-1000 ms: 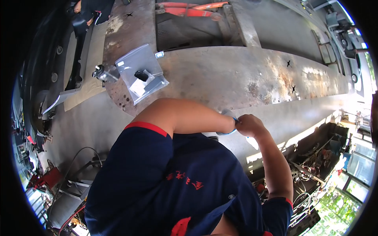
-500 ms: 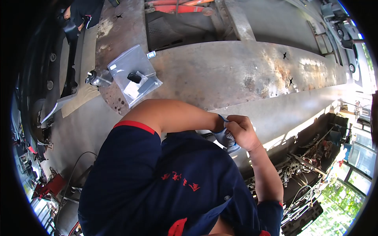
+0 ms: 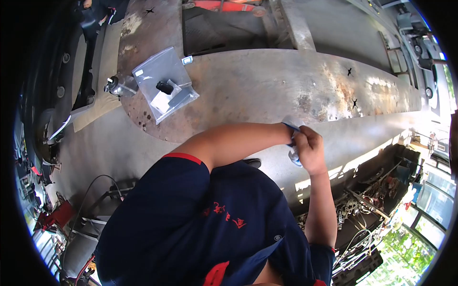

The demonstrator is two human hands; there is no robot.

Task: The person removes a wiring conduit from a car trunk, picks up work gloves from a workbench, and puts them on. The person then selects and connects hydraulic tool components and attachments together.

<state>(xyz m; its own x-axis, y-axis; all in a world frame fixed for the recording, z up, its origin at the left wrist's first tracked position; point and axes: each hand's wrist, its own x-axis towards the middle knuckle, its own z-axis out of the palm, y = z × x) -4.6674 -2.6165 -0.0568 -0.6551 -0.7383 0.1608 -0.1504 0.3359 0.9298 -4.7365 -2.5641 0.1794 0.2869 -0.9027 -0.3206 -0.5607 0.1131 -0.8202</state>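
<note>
The bare right hand clamps its fingers on the blue cuff of the pale work glove on the left hand, whose own fingers' state I cannot tell

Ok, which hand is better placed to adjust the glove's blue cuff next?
Right, I'd judge: the bare right hand is closed at the blue cuff. The left arm appears to run into that glove, so its own hand seems poorly placed.
</note>
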